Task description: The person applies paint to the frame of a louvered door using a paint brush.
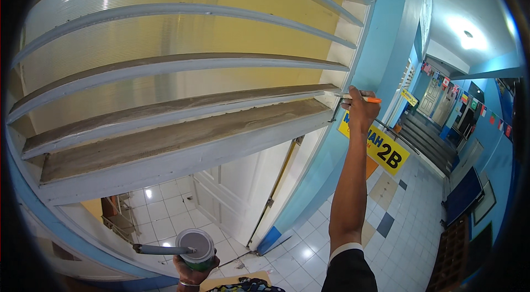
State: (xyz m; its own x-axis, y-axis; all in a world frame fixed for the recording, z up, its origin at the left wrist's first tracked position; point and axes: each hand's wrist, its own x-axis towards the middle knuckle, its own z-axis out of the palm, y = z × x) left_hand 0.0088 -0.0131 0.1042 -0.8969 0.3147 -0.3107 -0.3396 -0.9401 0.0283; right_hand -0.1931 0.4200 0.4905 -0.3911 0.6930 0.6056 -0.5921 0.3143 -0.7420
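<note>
My right hand [361, 109] is raised and closed around a paintbrush with an orange handle [374, 100]. The brush head points left and meets the right end of a slat [182, 111] above a doorway, by the window frame. This slat has a light grey front edge and a dusty brown top. Low down, my left hand [193, 276] grips a round paint can [195, 242] from beneath. Grey paint shows in the can's top. A grey-coated stick [163, 249] reaches over its rim to the left; its kind cannot be made out.
Ridged translucent panels [182, 32] stand behind several slats. Below, a white door [237, 192] is open onto a tiled floor [165, 203]. To the right, a yellow sign [386, 151] hangs by the blue wall; beyond are a corridor, steps [428, 140] and strung flags.
</note>
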